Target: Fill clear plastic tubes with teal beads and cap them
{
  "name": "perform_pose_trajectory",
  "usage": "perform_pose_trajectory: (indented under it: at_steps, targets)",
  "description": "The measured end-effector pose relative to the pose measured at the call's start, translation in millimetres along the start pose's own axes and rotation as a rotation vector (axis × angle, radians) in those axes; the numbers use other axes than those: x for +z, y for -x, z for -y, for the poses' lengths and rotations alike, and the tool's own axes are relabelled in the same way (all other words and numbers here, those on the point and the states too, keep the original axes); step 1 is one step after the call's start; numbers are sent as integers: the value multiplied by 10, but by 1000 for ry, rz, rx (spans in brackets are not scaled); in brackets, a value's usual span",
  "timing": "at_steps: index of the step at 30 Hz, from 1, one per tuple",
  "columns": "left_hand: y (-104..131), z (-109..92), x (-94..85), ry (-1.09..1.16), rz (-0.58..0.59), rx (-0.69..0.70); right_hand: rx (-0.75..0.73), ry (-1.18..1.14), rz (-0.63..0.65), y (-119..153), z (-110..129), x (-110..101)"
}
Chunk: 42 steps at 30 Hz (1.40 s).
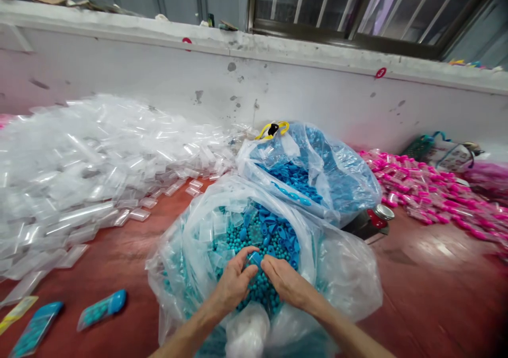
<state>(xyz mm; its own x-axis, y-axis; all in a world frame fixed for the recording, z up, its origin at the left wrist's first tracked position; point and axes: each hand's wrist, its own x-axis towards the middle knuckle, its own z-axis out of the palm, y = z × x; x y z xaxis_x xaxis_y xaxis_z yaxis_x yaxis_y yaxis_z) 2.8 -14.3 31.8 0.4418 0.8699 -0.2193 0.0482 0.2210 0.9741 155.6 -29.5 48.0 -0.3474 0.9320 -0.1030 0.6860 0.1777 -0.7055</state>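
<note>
Blue plastic right at the fingertips now: a small capped piece (pixel 255 259), held just over the teal beads (pixel 262 292). Left hand (pixel 234 281) half curled, with thumb and forefinger around that piece; right hand (pixel 283 281) drawn nearly closed at its other side, firm grip or mere touch, cannot tell. Likely light, stiff and slick, more apt to skid than to crack; best pinched by the side edges near the blue end. All this in the mouth of a soft clear bag (pixel 174 265), with beads below, blue caps (pixel 273 228) toward the far side, clear sleeves (pixel 214 226) to the left. Off left on the red table (pixel 137 273), two capped cases (pixel 101 309), visibly beaded inside. Farther back, a second bag (pixel 353 173), gaping, full of blue parts (pixel 293 175). Beyond left, a glossy heap of clear cases (pixel 99 157), loose; far right, pink pieces (pixel 428 189), uncontained.
</note>
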Motion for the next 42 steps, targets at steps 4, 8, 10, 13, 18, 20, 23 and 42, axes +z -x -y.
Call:
perform_pose_trajectory:
  at_steps: [4, 8, 10, 13, 18, 20, 23, 42]
  targets:
    - [-4, -7, 8, 26, -27, -22, -118, 219, -51, 18, -18, 76]
    - [-2, 13, -41, -19, -34, 25, 78, -156, -42, 16, -23, 92]
    - [1, 20, -99, -33, 22, 7, 182, -400, 47, -5, -22, 30]
    - [27, 9, -176, -69, 60, -20, 212, -564, 46, -55, -13, -74]
    - [103, -41, -143, -94, 19, 9, 85, -420, -274, -116, 86, -75]
    - [112, -49, -99, -80, -55, 17, -12, -267, -312, -99, 150, -48]
    - [90, -52, -53, -43, -128, 32, -67, -139, -188, -36, 228, -5]
    - [94, -78, 71, -105, -185, 84, 8, -53, -269, 46, 197, 497]
